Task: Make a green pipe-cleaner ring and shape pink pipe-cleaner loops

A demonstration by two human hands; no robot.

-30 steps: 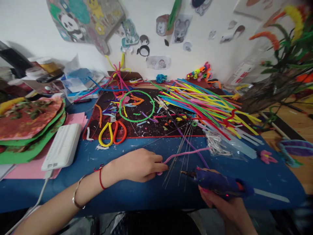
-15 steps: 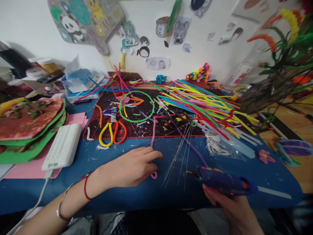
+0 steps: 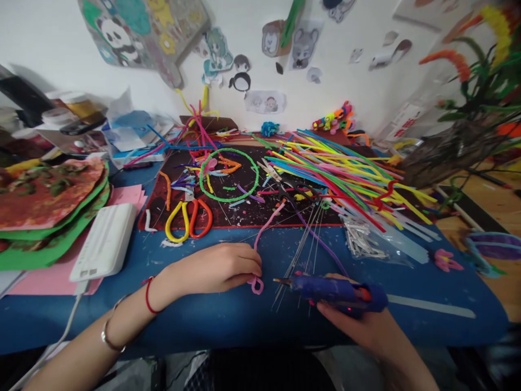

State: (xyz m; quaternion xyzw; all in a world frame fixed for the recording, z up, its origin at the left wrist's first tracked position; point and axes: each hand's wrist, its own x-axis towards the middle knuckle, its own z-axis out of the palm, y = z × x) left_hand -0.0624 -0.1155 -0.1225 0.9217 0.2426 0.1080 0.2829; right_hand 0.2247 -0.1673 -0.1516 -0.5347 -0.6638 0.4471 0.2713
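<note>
Over the blue table my left hand (image 3: 230,266) pinches a pink pipe cleaner (image 3: 265,227), whose lower end is bent into a small loop just below my fingertips. The free end stretches up towards the dark mat. In my right hand (image 3: 362,326) is a blue glue gun (image 3: 337,293), its nozzle pointing left, a short gap from the loop. A translucent glue stick (image 3: 431,306) pokes out of its back. Thin wires (image 3: 299,255) lie under and behind the nozzle. A purple pipe cleaner (image 3: 321,243) runs from the mat towards the gun.
Yellow-and-red-handled scissors (image 3: 188,220) and a green pipe-cleaner ring (image 3: 257,176) lie on the dark mat (image 3: 220,217). A heap of coloured pipe cleaners (image 3: 334,168) spreads at back right. A white power bank (image 3: 103,241) with a cable sits at left.
My right hand has brought the glue gun leftwards, nearer the pink loop. My left fingers have closed in on the pipe cleaner, and its free end has swung right.
</note>
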